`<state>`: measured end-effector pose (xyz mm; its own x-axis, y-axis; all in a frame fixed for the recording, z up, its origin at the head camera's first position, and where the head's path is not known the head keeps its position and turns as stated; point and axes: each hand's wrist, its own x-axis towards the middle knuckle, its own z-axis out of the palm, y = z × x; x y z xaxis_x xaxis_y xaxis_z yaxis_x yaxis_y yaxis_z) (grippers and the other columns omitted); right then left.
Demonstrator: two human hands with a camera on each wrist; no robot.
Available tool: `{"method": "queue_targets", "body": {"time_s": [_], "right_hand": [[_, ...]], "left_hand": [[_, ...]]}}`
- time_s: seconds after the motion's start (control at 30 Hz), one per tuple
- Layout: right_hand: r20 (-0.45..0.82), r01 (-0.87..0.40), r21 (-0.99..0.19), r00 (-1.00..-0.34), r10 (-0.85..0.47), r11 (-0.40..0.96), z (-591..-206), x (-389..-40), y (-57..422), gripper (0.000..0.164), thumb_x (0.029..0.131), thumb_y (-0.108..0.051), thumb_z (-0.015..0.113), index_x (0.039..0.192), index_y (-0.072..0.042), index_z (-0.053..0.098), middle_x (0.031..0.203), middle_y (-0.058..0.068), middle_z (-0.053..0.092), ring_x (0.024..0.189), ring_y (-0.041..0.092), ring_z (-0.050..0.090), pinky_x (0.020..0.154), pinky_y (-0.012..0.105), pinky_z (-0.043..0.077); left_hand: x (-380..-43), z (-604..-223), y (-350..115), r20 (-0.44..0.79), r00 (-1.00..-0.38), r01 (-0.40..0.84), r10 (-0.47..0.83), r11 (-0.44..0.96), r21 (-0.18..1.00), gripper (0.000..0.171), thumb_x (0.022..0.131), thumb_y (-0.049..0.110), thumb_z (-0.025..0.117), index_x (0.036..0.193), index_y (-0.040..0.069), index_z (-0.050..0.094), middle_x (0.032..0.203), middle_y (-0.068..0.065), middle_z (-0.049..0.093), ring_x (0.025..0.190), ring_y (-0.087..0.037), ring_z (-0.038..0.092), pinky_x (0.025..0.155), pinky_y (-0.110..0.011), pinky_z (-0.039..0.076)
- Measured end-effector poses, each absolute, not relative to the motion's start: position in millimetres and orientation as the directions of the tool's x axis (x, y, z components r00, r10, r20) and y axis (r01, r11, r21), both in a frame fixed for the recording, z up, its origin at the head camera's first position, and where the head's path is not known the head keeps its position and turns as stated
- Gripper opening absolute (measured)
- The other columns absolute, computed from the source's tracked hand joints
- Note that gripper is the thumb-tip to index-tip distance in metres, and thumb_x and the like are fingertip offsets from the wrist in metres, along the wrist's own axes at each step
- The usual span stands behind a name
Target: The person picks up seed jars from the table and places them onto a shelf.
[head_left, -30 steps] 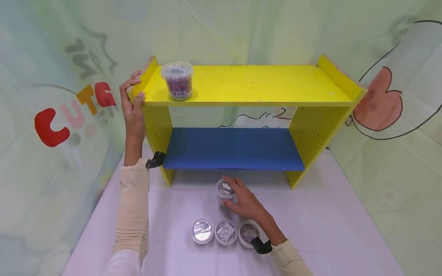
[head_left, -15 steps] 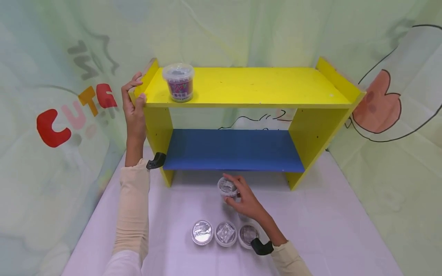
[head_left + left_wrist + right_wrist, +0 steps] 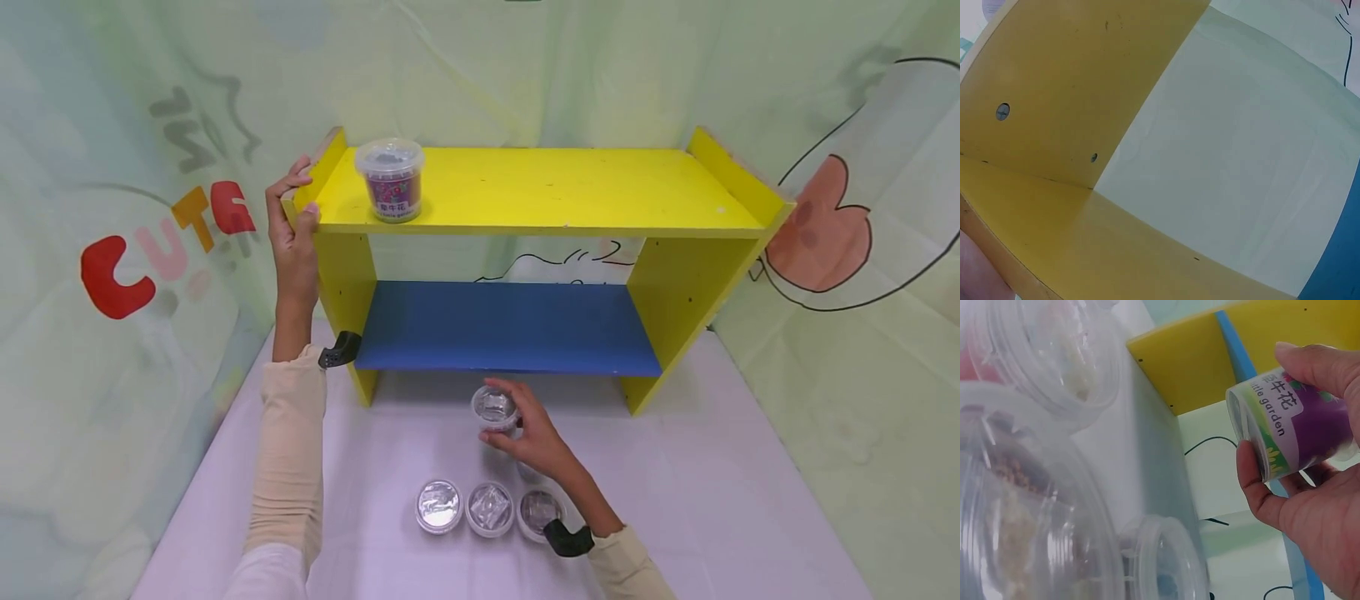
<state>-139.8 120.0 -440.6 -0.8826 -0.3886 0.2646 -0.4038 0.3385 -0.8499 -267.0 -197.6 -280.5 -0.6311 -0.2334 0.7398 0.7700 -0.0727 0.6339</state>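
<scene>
My left hand (image 3: 295, 242) grips the upper left side of a yellow shelf unit (image 3: 562, 187), thumb at the front corner and fingers over the side panel. My right hand (image 3: 536, 433) holds a clear lidded plastic tub (image 3: 495, 404) in front of the lower blue shelf board (image 3: 510, 325). In the right wrist view the held tub (image 3: 1291, 422) tilts, with a purple and green "little garden" label, thumb on one side and fingers round the other. A similar tub (image 3: 391, 183) stands upright on the left of the top board.
Three lidded tubs stand in a row on the white tablecloth (image 3: 390, 550): left (image 3: 438, 507), middle (image 3: 490, 509) and right (image 3: 538, 512). Another clear tub (image 3: 528, 472) is mostly hidden under my right wrist. A printed cloth backdrop (image 3: 480, 75) surrounds the table.
My right hand has lifted its tub slightly up from the table, and the partly hidden tub now shows below the wrist. My left hand stays on the shelf unit.
</scene>
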Motion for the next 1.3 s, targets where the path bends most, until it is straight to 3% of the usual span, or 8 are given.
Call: {"method": "queue_targets", "body": {"time_s": [0.27,0.53,0.9,1.1,1.3], "right_hand": [[0.207,-0.343,-0.882,-0.897,-0.39,0.322,-424,-136,115,0.078,0.079,-0.003,0.078,0.145,-0.002,0.036,0.131,0.024,0.055,0.109,0.032,0.058,0.077,0.042,0.056],[0.227,-0.32,-0.916,-0.911,-0.344,0.244,-450,-146,117,0.085,0.079,-0.002,0.078,0.148,-0.009,0.03,0.131,0.02,0.054,0.108,0.027,0.058,0.072,0.033,0.057],[0.267,-0.309,-0.948,-0.901,-0.343,0.073,-436,-147,117,0.085,0.08,0.003,0.075,0.149,-0.013,0.028,0.141,0.019,0.043,0.12,0.015,0.052,0.091,0.029,0.054],[0.339,-0.371,-0.928,-0.872,-0.352,0.025,-414,-150,114,0.089,0.078,0.007,0.074,0.15,-0.014,0.026,0.14,0.018,0.043,0.12,0.009,0.052,0.093,0.023,0.052],[0.485,-0.487,-0.87,-0.815,-0.317,-0.077,-378,-155,114,0.086,0.077,0.011,0.073,0.148,-0.005,0.027,0.137,0.016,0.045,0.119,0.011,0.053,0.091,0.023,0.054]], "left_hand": [[-267,-280,-197,0.737,-0.635,0.767,-0.233,-0.075,0.637,0.026,0.092,0.009,0.048,0.116,0.019,0.052,0.149,-0.007,0.043,0.142,-0.016,0.035,0.11,-0.028,0.042],[-268,-282,-199,0.73,-0.641,0.761,-0.237,-0.077,0.644,0.027,0.093,0.009,0.048,0.117,0.019,0.053,0.149,-0.007,0.042,0.142,-0.016,0.036,0.107,-0.026,0.045],[-267,-280,-198,0.727,-0.643,0.76,-0.239,-0.081,0.645,0.028,0.092,0.008,0.046,0.117,0.018,0.053,0.15,-0.007,0.042,0.141,-0.017,0.037,0.109,-0.028,0.044],[-267,-280,-198,0.731,-0.64,0.762,-0.236,-0.077,0.643,0.027,0.092,0.008,0.047,0.117,0.018,0.052,0.15,-0.007,0.042,0.142,-0.017,0.036,0.107,-0.026,0.045],[-266,-279,-197,0.722,-0.65,0.754,-0.239,-0.078,0.653,0.028,0.092,0.008,0.047,0.117,0.018,0.052,0.15,-0.006,0.042,0.141,-0.016,0.036,0.105,-0.025,0.047]]}}
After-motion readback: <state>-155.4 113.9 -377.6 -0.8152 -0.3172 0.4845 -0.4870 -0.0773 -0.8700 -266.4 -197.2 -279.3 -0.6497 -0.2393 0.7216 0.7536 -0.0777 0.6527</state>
